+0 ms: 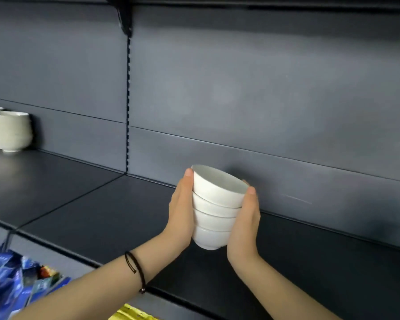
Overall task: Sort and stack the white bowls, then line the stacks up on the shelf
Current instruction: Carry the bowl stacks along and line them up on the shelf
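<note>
At lower centre, the left hand [181, 211] and right hand [245, 225] clasp a tilted stack of four white ceramic bowls [215, 209] between them, over the dark grey metal shelf [102, 204].

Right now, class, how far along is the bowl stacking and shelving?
Done: white stacks stand far left on the shelf. In hand: the left hand and right hand hold a tilted stack of four bowls. Left: setting it upright and lining it up with those stacks.
</note>
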A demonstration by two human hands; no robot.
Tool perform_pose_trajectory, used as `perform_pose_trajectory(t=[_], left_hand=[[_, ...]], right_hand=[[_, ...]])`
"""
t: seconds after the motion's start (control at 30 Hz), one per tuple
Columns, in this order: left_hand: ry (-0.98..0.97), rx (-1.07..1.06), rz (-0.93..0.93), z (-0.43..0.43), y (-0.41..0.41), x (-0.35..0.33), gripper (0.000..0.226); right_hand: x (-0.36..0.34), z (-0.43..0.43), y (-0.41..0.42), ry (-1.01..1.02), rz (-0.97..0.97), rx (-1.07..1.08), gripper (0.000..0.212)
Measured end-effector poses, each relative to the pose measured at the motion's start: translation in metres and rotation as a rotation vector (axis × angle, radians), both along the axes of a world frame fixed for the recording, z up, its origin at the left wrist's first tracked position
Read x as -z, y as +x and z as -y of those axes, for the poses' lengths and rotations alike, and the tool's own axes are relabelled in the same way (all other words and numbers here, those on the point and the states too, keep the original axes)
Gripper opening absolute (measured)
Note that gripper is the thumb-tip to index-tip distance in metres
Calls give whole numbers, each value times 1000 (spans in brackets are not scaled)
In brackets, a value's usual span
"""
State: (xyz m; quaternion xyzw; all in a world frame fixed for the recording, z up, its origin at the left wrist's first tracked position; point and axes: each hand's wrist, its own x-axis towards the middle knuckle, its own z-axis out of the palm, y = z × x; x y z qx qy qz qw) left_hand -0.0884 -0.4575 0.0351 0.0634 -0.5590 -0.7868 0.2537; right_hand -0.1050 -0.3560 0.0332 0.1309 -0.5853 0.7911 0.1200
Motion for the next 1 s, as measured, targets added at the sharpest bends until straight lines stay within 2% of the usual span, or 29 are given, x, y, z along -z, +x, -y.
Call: perform_pose_trajectory(t=[0.07,0.17,0.3,0.53,0.63,0.7,1.0], left_hand=[[-17,-64,-7,34,20,3,95],[0,-158,-5,81,50,12,92],[20,-285,26,138,81,25,91],[9,-433,28,208,104,32,89],[24,-466,22,230,105,31,84],[53,-467,36,246,104,32,89],[132,-527,17,333,90,20,76]], right_hand=[[3,35,13,16,-3,-40,64],[10,86,33,38,-2,-130,55],[18,149,55,38,16,-231,63],[23,226,67,37,18,-338,61],[22,251,65,42,-8,-363,58],[22,268,62,44,-17,-377,56],[9,364,34,141,-26,-438,66]])
